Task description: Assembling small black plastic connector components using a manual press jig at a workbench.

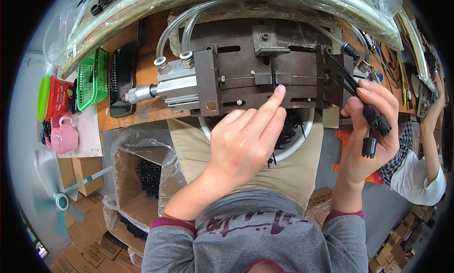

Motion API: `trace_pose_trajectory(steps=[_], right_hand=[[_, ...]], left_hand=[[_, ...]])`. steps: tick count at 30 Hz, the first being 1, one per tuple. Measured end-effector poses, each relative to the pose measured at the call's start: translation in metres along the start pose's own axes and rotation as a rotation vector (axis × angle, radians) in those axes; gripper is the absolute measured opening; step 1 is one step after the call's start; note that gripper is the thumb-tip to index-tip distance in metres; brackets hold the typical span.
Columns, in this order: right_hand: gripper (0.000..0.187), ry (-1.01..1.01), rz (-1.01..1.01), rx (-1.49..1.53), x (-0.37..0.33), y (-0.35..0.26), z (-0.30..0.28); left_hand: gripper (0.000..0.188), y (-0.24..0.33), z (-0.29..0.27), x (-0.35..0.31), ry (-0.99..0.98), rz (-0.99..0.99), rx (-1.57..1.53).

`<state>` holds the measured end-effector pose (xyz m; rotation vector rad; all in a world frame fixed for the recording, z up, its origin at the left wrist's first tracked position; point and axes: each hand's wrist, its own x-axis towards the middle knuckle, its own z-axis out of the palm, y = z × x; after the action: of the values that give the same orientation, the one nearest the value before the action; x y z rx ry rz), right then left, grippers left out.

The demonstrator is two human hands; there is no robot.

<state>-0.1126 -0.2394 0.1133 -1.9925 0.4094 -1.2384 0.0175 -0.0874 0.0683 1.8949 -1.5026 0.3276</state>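
Observation:
My left hand (246,138) reaches over the front of a dark metal jig (246,41), index and middle fingers stretched out. Its index fingertip is at the lower end of a thin black rod-like part (274,68) that stands in the jig's small centre block (261,78); whether it touches is hard to tell. A thin metal wire or pin runs to that block from either side. On the right, my right hand (366,145) is closed around several black plastic parts (372,116) with slim stems and ribbed heads, held beside the jig's right end block (336,79).
A silver air cylinder (177,89) with clear hoses sits at the jig's left. Below the jig, a white basin (305,138) holds black parts. A plastic-lined box (132,183), a green basket (92,79), a pink mug (64,136) and a fan (62,201) are leftward. Another person's arm (430,136) is rightward.

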Motion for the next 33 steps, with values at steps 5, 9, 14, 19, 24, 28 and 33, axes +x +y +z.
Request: trace_pose_trajectory(steps=[5, 9, 14, 19, 24, 28, 33], right_hand=[[0.027, 0.02, -0.107, -0.211, -0.003, 0.004, -0.003], [0.027, 0.003, -0.14, -0.295, -0.005, 0.003, -0.005], [0.03, -0.035, -0.224, -0.376, -0.002, -0.002, -0.003], [0.033, -0.036, -0.29, -0.428, -0.004, -0.003, 0.0], [0.034, -0.087, -0.372, -0.471, -0.009, -0.002, -0.002], [0.038, -0.247, -0.479, -0.481, -0.018, -0.007, 0.001], [0.041, -0.345, -0.524, -0.388, -0.018, -0.011, 0.01]], left_hand=[[0.03, 0.002, -0.002, 0.004, -0.009, -0.038, -0.037], [0.029, 0.002, 0.0, 0.004, 0.051, -0.088, -0.05], [0.029, 0.003, -0.004, 0.007, 0.023, -0.055, 0.013], [0.029, 0.004, -0.004, 0.006, 0.014, -0.071, 0.016], [0.033, 0.003, -0.009, 0.008, -0.016, -0.087, -0.042], [0.05, 0.014, -0.027, 0.008, -0.038, -0.273, -0.802], [0.043, 0.013, -0.034, 0.005, -0.02, -0.333, -0.978]])
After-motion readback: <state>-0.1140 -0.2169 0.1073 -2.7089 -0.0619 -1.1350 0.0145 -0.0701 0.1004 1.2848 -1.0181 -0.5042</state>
